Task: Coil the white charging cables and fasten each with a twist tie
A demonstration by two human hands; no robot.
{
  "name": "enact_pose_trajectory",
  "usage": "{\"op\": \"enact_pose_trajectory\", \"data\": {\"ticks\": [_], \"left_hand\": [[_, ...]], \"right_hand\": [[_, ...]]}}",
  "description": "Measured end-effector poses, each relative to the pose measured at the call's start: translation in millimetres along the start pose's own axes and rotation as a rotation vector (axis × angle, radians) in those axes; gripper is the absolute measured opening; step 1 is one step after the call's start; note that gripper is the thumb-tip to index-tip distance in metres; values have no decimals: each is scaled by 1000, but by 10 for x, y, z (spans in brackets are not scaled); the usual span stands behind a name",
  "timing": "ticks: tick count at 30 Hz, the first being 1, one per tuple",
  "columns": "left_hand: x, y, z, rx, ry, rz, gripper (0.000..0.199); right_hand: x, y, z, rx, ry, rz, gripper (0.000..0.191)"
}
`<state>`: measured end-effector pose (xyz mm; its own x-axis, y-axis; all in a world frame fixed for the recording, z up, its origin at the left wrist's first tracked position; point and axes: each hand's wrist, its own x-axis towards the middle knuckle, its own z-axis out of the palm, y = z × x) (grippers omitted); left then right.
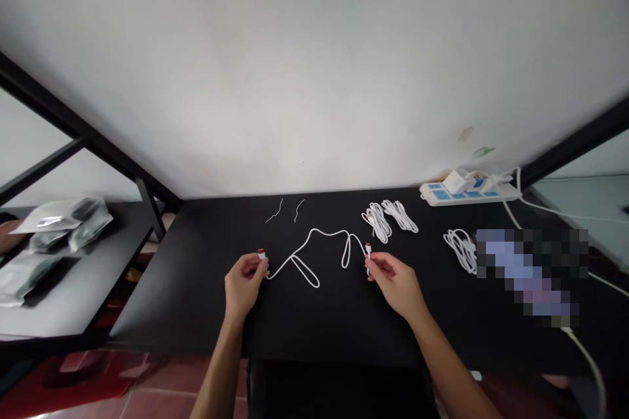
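Observation:
A white charging cable (pixel 330 234) lies loosely unwound on the black table, with two narrow loops in its middle. One end, a white plug with an orange tip, is pinched in my left hand (pixel 246 281). The other end, also white with an orange-red tip, sits between the thumb and fingers of my right hand (pixel 393 278). Beyond the cable lie two thin white twist ties (pixel 275 211). Two bundled white cables (pixel 377 222) rest past my right hand, and a third coiled cable (pixel 460 251) is farther right.
A white power strip (pixel 470 194) with a white charger (pixel 458 181) plugged in stands against the wall at back right. A blurred-out object covers part of the right side. Plastic-bagged items (pixel 59 222) lie on another table at left, where another person's hand (pixel 8 236) shows.

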<state>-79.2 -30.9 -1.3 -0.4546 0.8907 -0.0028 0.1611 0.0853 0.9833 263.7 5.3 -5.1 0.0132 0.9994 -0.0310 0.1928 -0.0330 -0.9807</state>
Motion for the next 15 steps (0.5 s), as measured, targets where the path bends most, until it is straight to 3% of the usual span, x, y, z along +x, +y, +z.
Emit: {"op": "enact_pose_trajectory", "data": {"ticks": [15], "left_hand": [[-3, 25, 2, 26, 6, 0, 39]], "right_hand": [[-4, -8, -1, -8, 6, -8, 41]]}}
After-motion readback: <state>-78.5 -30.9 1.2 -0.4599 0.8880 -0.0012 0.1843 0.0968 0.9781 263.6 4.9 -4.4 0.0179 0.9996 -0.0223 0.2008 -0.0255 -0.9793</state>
